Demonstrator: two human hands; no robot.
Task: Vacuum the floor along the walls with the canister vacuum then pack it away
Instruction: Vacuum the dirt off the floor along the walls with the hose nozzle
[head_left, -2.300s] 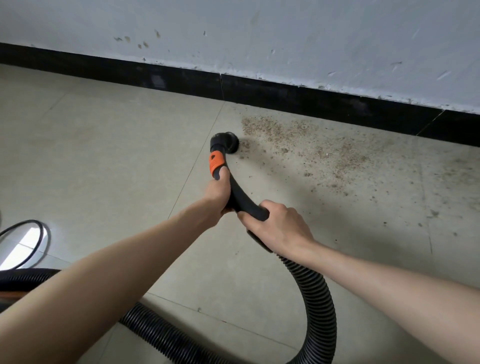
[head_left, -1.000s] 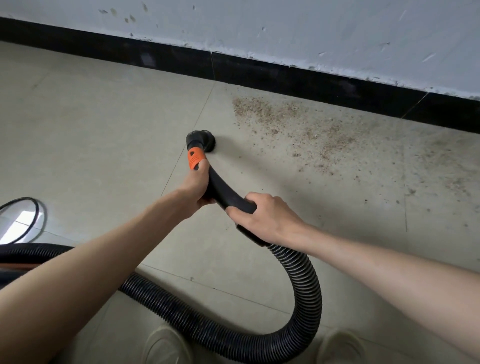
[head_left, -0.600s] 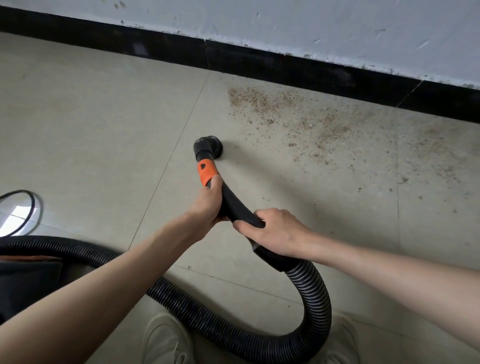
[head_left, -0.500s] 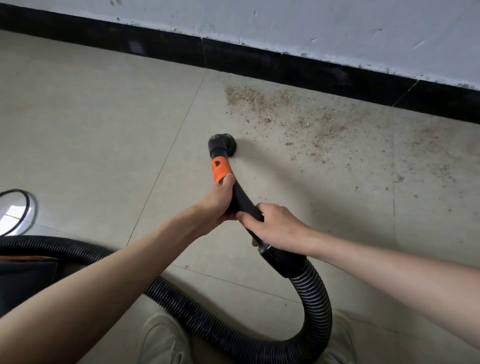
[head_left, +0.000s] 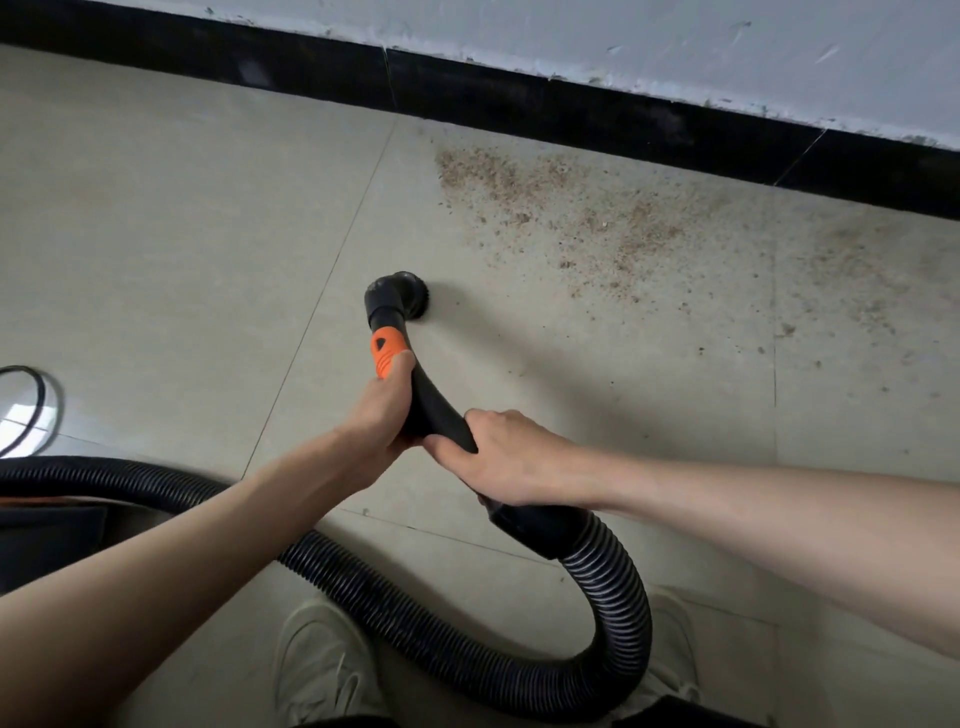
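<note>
We hold the vacuum's curved handle tube (head_left: 434, 410) with both hands: left hand (head_left: 382, 410) grips the forward part, thumb up against the orange collar (head_left: 385, 353), fingers (head_left: 397, 374) wrapped round the tube; right hand (head_left: 511, 457) grips just behind it, touching the left, curled round the tube just ahead of where the ribbed hose (head_left: 615, 597) joins. The round brush nozzle (head_left: 402, 301) sits on the floor (head_left: 182, 234), straight ahead of the left hand, tube's long axis running from our hands away toward the wall (head_left: 675, 47). The key relation: the scattered debris patch (head_left: 582, 218) lies ahead and to the right of the nozzle, between it and the black baseboard (head_left: 597, 117), stretching rightward along the wall. The nozzle is near its lower-left fringe, with only a few stray specks beside it; the dense part is apart from it, closer to the baseboard. So we judge the next stroke should push forward and right, left hand steering since it's nearer the nozzle, right hand feeding hose. The hose loops behind our right hand, down past our shoes (head_left: 322, 670) and off left toward what looks like the dark vacuum body (head_left: 47, 540) at the frame edge; slack looks enough. A thin black cord (head_left: 44, 395) lies on the floor far left, well clear. Most of the debris is not yet picked up; packing away is far off.
</note>
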